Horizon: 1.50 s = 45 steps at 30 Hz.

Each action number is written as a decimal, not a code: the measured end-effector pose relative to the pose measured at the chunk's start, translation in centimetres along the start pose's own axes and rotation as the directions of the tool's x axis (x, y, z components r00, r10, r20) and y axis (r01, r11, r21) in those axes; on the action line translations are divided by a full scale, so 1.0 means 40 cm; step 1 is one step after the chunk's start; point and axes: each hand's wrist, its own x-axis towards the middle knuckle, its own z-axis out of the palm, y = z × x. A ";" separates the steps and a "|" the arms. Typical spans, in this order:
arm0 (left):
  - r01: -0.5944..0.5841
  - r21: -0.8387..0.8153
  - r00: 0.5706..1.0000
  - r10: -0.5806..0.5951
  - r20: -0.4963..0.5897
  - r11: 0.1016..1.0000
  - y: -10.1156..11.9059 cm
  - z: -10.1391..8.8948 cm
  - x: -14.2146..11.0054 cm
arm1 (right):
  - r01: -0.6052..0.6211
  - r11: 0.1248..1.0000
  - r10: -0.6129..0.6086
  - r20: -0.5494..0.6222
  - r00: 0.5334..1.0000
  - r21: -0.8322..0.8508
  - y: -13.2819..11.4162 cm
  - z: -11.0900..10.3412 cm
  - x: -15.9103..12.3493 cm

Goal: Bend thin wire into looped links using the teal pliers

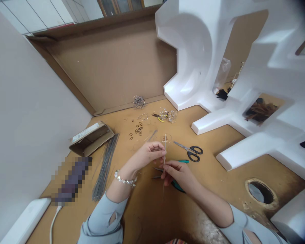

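A thin straight wire (165,144) stands nearly upright between my two hands. My left hand (152,154) pinches it near its upper part, thumb against fingers. Just below, my right hand (176,172) grips the same wire between thumb and fingertips. Pliers with teal handles (178,186) lie on the table under my right hand, which partly hides them. Black-handled scissors (193,152) rest to the right, their blades toward the wire. A small bent wire piece (169,137) lies behind the wire's top end.
A bundle of grey wires (104,171) lies left, beside a cardboard box (91,137). Farther back are several dark rings (138,130), yellow-handled pliers (160,118) and a wire tangle (139,101). A white moulded frame (234,142) stands right, near a table hole (261,192).
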 end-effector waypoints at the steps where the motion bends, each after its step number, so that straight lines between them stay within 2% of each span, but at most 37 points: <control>1: 0.001 -0.002 1.000 -0.001 0.004 1.000 0.000 0.001 0.000 | -0.001 1.000 0.001 -0.002 1.000 0.005 -0.002 0.000 0.000; 10: 0.002 0.038 0.999 -0.004 0.037 0.999 0.006 0.005 -0.004 | 0.018 0.999 -0.017 -0.024 1.000 0.051 -0.005 -0.002 -0.002; 18: -0.019 0.030 0.997 0.016 0.069 0.999 0.008 0.006 -0.008 | 0.049 0.999 -0.049 -0.021 0.999 0.023 -0.005 -0.005 -0.004; 33: -0.033 0.045 0.998 0.030 0.049 0.998 0.006 0.003 -0.006 | 0.051 0.998 -0.052 -0.026 0.998 -0.045 -0.016 0.000 -0.009; 45: -0.050 0.031 0.997 0.048 0.060 0.998 0.002 0.000 -0.004 | 0.059 0.998 -0.060 -0.018 0.998 -0.030 -0.016 0.000 -0.010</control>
